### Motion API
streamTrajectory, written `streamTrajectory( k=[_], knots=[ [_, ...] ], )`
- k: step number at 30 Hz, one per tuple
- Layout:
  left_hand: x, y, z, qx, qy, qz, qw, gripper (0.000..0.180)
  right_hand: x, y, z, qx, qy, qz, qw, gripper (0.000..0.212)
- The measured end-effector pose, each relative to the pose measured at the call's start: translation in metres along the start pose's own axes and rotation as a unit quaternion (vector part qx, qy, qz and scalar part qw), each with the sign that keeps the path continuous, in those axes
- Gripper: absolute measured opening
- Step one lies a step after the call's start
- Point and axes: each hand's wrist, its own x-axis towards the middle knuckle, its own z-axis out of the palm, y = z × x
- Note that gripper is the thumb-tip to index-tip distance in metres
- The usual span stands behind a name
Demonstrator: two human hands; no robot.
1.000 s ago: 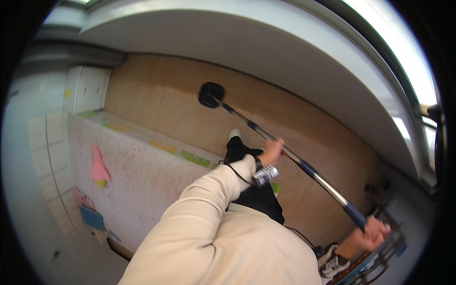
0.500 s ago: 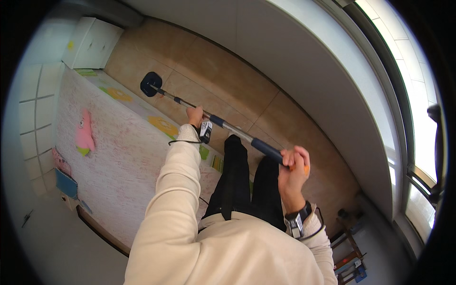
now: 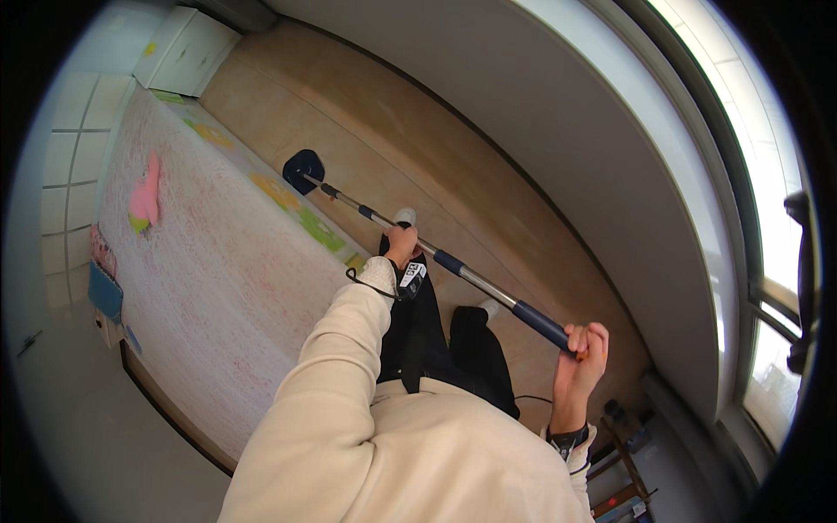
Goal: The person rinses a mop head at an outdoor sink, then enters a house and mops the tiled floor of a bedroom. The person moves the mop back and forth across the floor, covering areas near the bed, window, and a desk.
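Note:
A long mop (image 3: 488,286) with a metal pole and dark blue grips slants across the view, from far left to near right. Its dark blue flat head (image 3: 303,171) rests on the tan tiled floor, close beside the bed's side. My left hand (image 3: 403,245) is closed around the metal pole about midway along, and a strapped device sits at that wrist. Up at the handle's near end, my right hand (image 3: 583,353) wraps its fingers over the dark blue grip, where a bit of orange shows.
A bed (image 3: 218,288) with a pale pink-patterned cover lies on the left, a pink plush toy (image 3: 146,193) on it. A white cabinet (image 3: 186,54) stands at the far left. The grey wall (image 3: 540,113) and window run along the right. A wooden rack (image 3: 623,466) is at the lower right.
Both hands have moved to the right and nearer with the mop, and its head has slid slightly right and nearer across the floor. My feet now show apart, as in a step.

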Motion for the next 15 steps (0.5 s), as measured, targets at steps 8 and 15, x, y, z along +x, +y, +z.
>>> streamTrajectory(
  k=[8,15],
  knots=[
    [-0.078,-0.093,0.070,-0.037,-0.001,0.000,0.999,0.012,-0.025,-0.074,-0.107,-0.040,-0.064,-0.025,0.997,0.010],
    [-0.163,-0.085,0.121,-0.033,-0.139,0.017,0.990,0.016,-0.049,-0.141,-0.116,-0.064,-0.129,-0.140,0.980,0.011]
  ],
)
